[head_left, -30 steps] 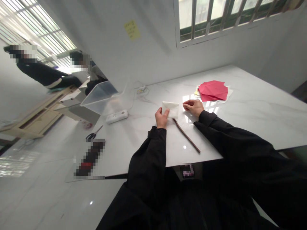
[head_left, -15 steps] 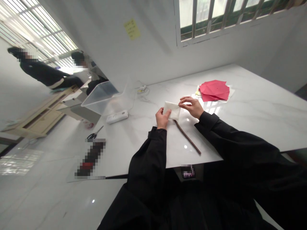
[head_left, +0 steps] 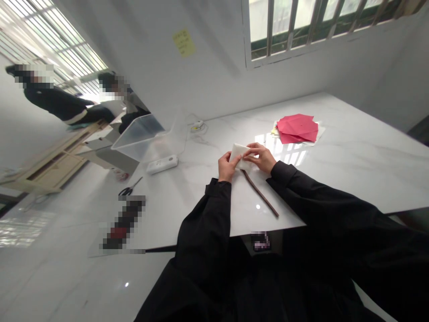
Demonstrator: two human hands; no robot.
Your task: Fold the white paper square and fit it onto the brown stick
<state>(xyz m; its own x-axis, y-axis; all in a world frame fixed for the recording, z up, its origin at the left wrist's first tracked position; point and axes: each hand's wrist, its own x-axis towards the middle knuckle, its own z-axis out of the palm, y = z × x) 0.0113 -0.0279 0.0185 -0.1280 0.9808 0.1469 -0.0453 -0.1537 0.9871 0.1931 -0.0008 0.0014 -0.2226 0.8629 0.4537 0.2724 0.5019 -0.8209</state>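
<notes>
A folded white paper packet (head_left: 238, 156) is held near the middle of the marble bench (head_left: 362, 174). It is grasped by the fingers of the left hand (head_left: 226, 167), and the right hand (head_left: 259, 157) has been brought in from the side, its fingers pinching the opposite corner. A thin brown stick (head_left: 259, 197) runs from beneath the packet toward the bench's near edge. Open bench lies to the right, before red paper sheets (head_left: 297, 128); a clear plastic tub (head_left: 140, 138) stands well left.
</notes>
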